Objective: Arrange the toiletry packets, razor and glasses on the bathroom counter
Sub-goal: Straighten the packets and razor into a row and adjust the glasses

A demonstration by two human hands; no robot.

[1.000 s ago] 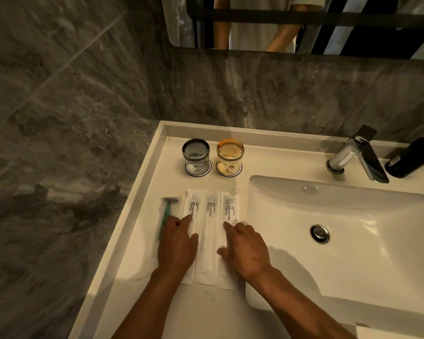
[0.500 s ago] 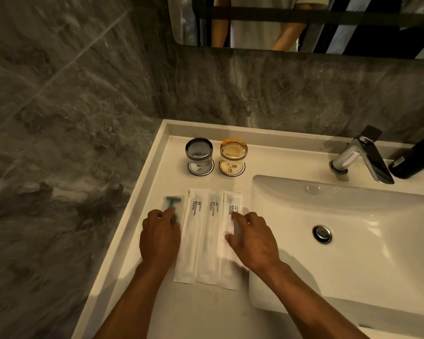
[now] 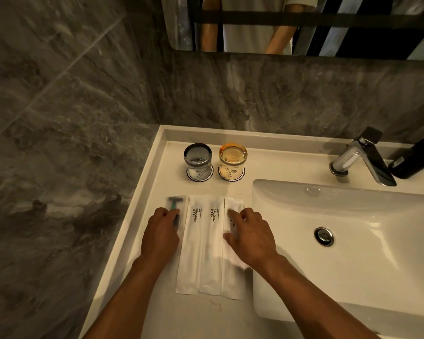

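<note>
Three white toiletry packets lie side by side on the white counter [image 3: 157, 182]: the left packet [image 3: 192, 243], the middle packet [image 3: 212, 250] and the right packet [image 3: 231, 282]. A green razor [image 3: 173, 203] in clear wrap lies just left of them. My left hand [image 3: 161, 237] covers the razor's handle with curled fingers pinching it. My right hand [image 3: 251, 237] rests flat on the right packet, fingers spread. A grey glass [image 3: 197, 156] and an amber glass [image 3: 233, 154] stand upside down on round coasters behind the packets.
The sink basin [image 3: 352, 211] with its drain [image 3: 324, 236] lies directly right of the packets. A chrome faucet [image 3: 362, 160] and a dark bottle [image 3: 416, 157] stand at the back right. Marble wall borders the counter on the left and behind.
My left hand has moved left, off the left packet and onto the razor handle. My right hand has slid a little further up the right packet.
</note>
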